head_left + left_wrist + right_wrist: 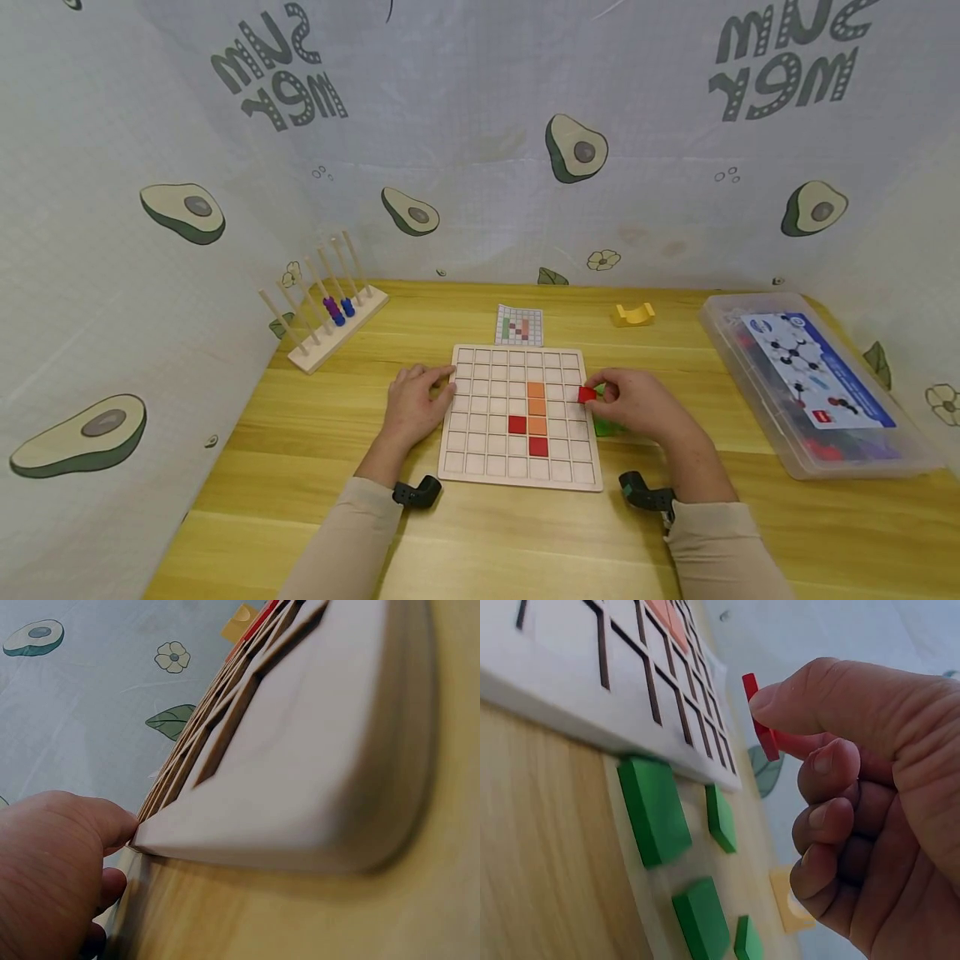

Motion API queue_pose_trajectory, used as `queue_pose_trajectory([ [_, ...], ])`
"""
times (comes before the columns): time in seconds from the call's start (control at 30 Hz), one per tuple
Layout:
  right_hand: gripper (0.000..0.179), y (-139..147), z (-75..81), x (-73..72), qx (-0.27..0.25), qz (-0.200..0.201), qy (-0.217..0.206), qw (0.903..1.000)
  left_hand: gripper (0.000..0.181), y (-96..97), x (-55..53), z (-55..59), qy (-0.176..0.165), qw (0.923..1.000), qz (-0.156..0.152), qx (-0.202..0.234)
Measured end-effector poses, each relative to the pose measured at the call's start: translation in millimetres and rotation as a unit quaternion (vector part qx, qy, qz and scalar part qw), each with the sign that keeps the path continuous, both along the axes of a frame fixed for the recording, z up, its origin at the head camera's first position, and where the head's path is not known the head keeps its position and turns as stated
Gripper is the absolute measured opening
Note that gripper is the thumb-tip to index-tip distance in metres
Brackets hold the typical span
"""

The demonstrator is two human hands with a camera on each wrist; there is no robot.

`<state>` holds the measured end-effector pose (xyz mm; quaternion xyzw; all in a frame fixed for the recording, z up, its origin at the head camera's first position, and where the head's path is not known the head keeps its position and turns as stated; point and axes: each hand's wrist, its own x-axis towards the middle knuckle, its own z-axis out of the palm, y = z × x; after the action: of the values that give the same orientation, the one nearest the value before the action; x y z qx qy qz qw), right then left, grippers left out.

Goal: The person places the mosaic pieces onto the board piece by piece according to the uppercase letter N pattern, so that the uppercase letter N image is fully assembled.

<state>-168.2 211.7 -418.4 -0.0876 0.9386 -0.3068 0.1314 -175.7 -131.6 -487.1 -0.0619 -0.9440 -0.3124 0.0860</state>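
Note:
A pale wooden grid board (480, 446) lies in front of me, holding three orange tiles (536, 407) in one column. Two red tiles (537, 447) sit at the lower end of that column and beside it. My right hand (637, 404) pinches a loose red tile (761, 720) between thumb and forefinger, raised over the board's right edge. Several green tiles (654, 810) lie on the table beside that edge, partly hidden under this hand in the head view. My left hand (411, 407) rests at the board's left edge, its thumb touching the rim.
Behind the board lies a small printed grid card (534, 332) with coloured squares. A peg stand (337, 337) with purple and blue beads is at the back left. A yellow curved block (634, 315) stands at the back, and a clear plastic box (757, 400) at the right.

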Motion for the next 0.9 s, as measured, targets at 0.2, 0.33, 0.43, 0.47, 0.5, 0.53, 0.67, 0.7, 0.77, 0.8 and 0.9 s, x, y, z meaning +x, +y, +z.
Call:
queue_pose_trajectory([
  [0.2, 0.027, -19, 0.9, -0.1, -0.011, 0.016, -0.010, 0.9998, 0.034, 0.0, 0.2, 0.4, 0.000, 1.0000, 0.001, -0.005],
  [0.33, 0.024, -31, 1.0, -0.9, -0.005, 0.038, 0.005, 0.9993, 0.034, -0.1, 0.4, 1.0, 0.002, 1.0000, 0.000, -0.003],
  [0.43, 0.022, -40, -0.3, -2.6, 0.004, 0.058, 0.019, 0.9982, 0.034, -0.1, 0.8, 1.4, 0.002, 1.0000, 0.000, -0.002],
  [0.47, 0.022, -43, -0.7, -3.1, 0.007, 0.062, 0.021, 0.9978, 0.034, -0.1, 0.9, 1.4, 0.001, 1.0000, 0.000, -0.001],
  [0.5, 0.022, -46, -1.0, -3.8, 0.009, 0.064, 0.020, 0.9977, 0.034, -0.2, 1.0, 1.5, 0.001, 1.0000, 0.000, 0.000],
  [0.53, 0.022, -49, -1.4, -4.4, 0.011, 0.067, 0.020, 0.9975, 0.034, -0.2, 1.1, 1.6, 0.001, 1.0000, 0.000, 0.000],
  [0.67, 0.022, -61, -1.9, -5.8, 0.005, 0.081, 0.019, 0.9965, 0.034, -0.2, 1.4, 2.0, 0.004, 1.0000, -0.002, 0.003],
  [0.7, 0.021, -64, -2.4, -6.2, 0.002, 0.088, 0.022, 0.9959, 0.034, -0.2, 1.4, 2.0, 0.004, 1.0000, -0.002, 0.003],
  [0.77, 0.020, -69, -4.3, -6.8, 0.002, 0.101, 0.031, 0.9944, 0.034, -0.1, 1.3, 1.8, 0.005, 1.0000, -0.002, 0.002],
  [0.8, 0.019, -72, -5.3, -7.2, 0.000, 0.105, 0.034, 0.9939, 0.034, -0.1, 1.2, 1.6, 0.004, 1.0000, -0.002, 0.001],
  [0.9, 0.017, -80, -8.4, -8.5, -0.003, 0.116, 0.038, 0.9925, 0.034, -0.2, 0.9, 1.2, 0.001, 1.0000, 0.000, 0.000],
])
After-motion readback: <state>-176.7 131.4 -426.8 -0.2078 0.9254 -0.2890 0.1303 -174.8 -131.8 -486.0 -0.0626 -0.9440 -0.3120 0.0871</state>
